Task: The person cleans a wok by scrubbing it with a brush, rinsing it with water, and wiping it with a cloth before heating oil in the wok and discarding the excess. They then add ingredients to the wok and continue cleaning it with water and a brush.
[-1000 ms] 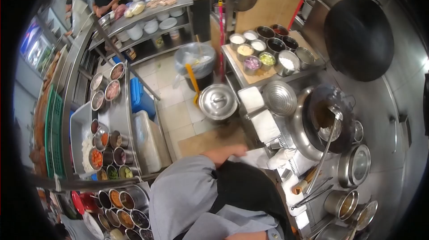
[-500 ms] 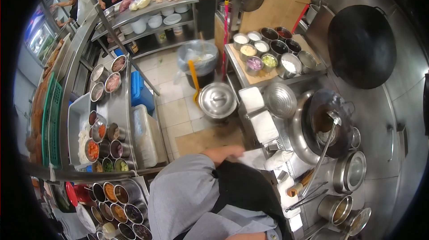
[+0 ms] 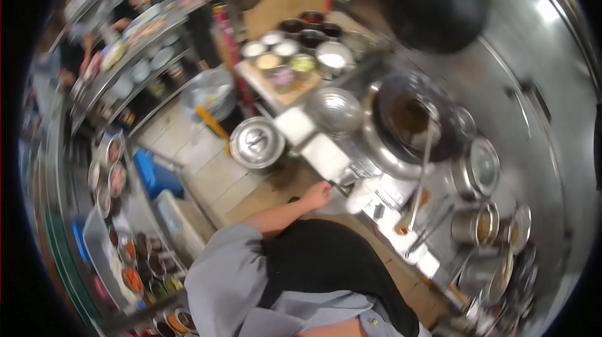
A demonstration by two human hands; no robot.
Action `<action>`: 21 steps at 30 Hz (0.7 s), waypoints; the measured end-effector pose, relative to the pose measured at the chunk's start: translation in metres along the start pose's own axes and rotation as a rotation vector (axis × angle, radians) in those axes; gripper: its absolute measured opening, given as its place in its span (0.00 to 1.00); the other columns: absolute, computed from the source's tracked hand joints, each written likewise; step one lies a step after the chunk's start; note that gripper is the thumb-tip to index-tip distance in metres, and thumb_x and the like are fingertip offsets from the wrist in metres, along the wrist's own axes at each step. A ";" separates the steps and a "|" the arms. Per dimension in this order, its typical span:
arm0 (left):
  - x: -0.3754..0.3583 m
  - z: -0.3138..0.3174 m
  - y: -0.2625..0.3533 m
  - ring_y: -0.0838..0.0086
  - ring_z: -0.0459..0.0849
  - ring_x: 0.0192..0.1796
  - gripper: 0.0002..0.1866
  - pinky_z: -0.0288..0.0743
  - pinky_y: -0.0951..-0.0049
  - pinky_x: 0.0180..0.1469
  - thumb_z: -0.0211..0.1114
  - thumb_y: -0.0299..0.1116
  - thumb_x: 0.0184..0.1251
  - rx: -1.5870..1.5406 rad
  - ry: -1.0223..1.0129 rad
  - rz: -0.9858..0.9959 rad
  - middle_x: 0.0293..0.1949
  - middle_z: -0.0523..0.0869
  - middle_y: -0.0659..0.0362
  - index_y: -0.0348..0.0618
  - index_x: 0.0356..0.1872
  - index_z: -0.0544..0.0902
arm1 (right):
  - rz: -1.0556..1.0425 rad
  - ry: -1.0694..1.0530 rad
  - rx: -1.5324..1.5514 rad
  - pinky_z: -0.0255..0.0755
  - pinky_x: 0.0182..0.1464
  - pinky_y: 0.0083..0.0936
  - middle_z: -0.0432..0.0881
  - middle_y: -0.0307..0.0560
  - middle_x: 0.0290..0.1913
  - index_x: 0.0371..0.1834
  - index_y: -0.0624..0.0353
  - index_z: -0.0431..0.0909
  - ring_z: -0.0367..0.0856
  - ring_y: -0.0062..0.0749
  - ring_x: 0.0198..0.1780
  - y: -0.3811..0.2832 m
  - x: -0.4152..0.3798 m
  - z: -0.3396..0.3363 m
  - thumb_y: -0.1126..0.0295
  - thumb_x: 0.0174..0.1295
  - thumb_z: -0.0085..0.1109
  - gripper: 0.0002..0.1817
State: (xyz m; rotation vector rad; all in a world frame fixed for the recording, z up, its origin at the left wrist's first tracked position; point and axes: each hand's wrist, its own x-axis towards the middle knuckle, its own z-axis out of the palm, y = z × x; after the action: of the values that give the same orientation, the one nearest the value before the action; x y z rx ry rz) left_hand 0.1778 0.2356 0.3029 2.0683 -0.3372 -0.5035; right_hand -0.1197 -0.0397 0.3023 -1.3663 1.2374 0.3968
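My left hand (image 3: 316,195) reaches forward from a grey sleeve to the front edge of the cooking station. Its fingers are closed on the end of a white cloth (image 3: 359,196) lying on the steel ledge, though the frame is blurred. Just beyond, a black wok (image 3: 407,117) holds brown liquid, and a long ladle (image 3: 421,161) rests in it with its handle toward me. My right hand is out of sight.
A lidded steel pot (image 3: 256,142) stands on the floor left of the station. Seasoning tins (image 3: 295,61) sit on a board behind a steel bowl (image 3: 335,110). Small pots (image 3: 476,224) crowd the right. Ingredient bowls (image 3: 135,262) line the left counter. People work at a far table.
My view has swung right and tilted, blurring everything. My left hand stays at the white cloth on the station's front edge and has shifted slightly forward.
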 end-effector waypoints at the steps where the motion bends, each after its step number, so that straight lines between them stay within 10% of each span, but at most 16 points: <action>1: 0.003 0.000 0.022 0.59 0.85 0.46 0.19 0.79 0.62 0.48 0.67 0.35 0.63 -0.123 0.055 0.068 0.47 0.85 0.49 0.37 0.52 0.77 | 0.005 0.004 0.017 0.75 0.31 0.29 0.82 0.48 0.27 0.37 0.63 0.82 0.81 0.30 0.29 0.006 -0.004 -0.001 0.64 0.67 0.58 0.12; 5: 0.023 0.013 0.077 0.71 0.83 0.45 0.35 0.79 0.69 0.50 0.70 0.44 0.65 -0.251 -0.043 0.089 0.58 0.79 0.49 0.36 0.66 0.67 | 0.019 0.030 0.076 0.75 0.30 0.28 0.82 0.47 0.27 0.37 0.63 0.82 0.81 0.30 0.29 0.023 -0.016 -0.003 0.64 0.67 0.58 0.11; 13: 0.040 0.051 0.102 0.47 0.78 0.59 0.35 0.73 0.57 0.61 0.73 0.42 0.55 0.138 -0.006 0.092 0.58 0.78 0.40 0.33 0.60 0.73 | 0.026 0.059 0.186 0.75 0.29 0.27 0.82 0.46 0.25 0.36 0.62 0.82 0.81 0.28 0.28 0.052 -0.026 -0.005 0.65 0.67 0.58 0.11; 21: 0.055 0.080 0.087 0.46 0.77 0.59 0.36 0.72 0.58 0.61 0.72 0.34 0.51 0.207 0.031 0.088 0.55 0.78 0.41 0.38 0.61 0.65 | -0.256 0.211 0.271 0.73 0.26 0.24 0.81 0.43 0.24 0.34 0.61 0.81 0.80 0.25 0.26 -0.003 -0.011 -0.053 0.65 0.67 0.59 0.10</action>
State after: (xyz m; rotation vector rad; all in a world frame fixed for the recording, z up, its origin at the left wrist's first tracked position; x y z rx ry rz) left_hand 0.1847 0.1076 0.3283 2.2471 -0.4763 -0.3970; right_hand -0.1438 -0.0816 0.3265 -1.3330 1.2166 -0.0944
